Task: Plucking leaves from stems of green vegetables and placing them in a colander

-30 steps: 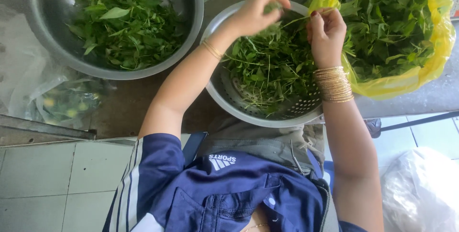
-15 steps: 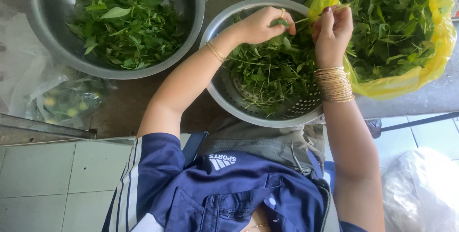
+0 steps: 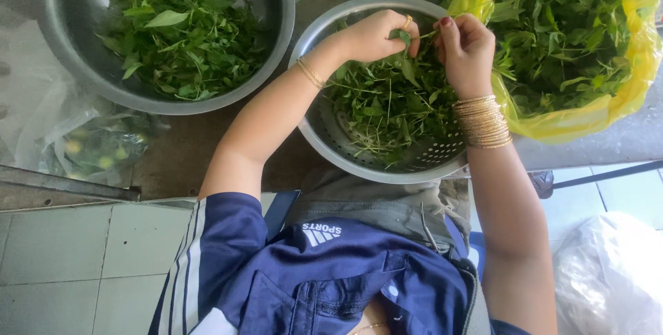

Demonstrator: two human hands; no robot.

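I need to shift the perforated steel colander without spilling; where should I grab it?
Take the perforated steel colander by its bare near rim, from the body side: the hands and greens fill the far half.

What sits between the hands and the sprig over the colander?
Nothing visible. The left hand and right hand both pinch the sprig directly, above the colander of greens.

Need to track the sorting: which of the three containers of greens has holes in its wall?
The middle metal bowl, under both hands: a colander. The left metal bowl has plain walls; the right container is a yellow plastic bag.
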